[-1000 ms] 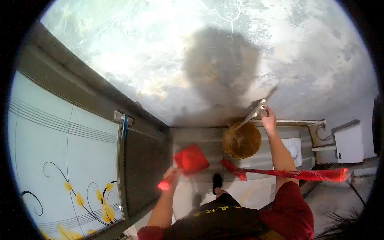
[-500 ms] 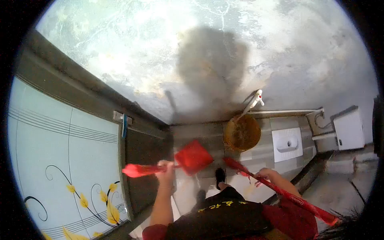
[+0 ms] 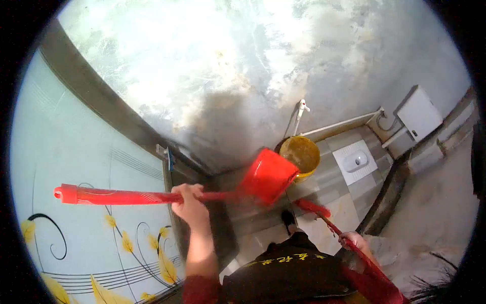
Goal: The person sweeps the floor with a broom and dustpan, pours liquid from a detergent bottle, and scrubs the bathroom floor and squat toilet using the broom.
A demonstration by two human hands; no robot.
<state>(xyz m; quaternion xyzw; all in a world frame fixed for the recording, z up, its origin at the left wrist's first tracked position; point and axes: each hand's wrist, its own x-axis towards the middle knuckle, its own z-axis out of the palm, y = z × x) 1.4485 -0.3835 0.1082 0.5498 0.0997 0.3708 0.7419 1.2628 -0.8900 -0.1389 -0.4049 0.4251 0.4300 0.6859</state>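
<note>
"Fingers (image 3: 188, 190) closed, I'd say, on that left hand (image 3: 191, 206). What's it got?"

"The handle of the red dustpan (image 3: 269, 176). The grip end sticks out left, across the glass door (image 3: 96, 152), and the pan sits out right, by the yellow bucket (image 3: 302, 157). They overlap from where I stand; I can't tell if they touch."

"And the right hand (image 3: 355, 244)?"

"Wrapped round the handle of the red broom (image 3: 314, 208), on the near right. The handle slants down to the near right over the dark red sleeve (image 3: 377, 286), and the head is at the far left end, near the dark shoe (image 3: 288, 218)."

"What's past the bucket?"

"A white tap (image 3: 302, 106) against the far wall (image 3: 243, 55). Something pale runs from it towards the bucket; pipe or water, I can't tell."

"Over to the right?"

"The white squat toilet (image 3: 356, 161), set in the grey floor (image 3: 331, 175). Farther right there's the white cistern (image 3: 420, 115) on the wall, tilted from here, with a pale pipe (image 3: 395, 138) at its lower left."

"And on the left?"

"Just that door, with its yellow leaves and dark curling lines."
</note>
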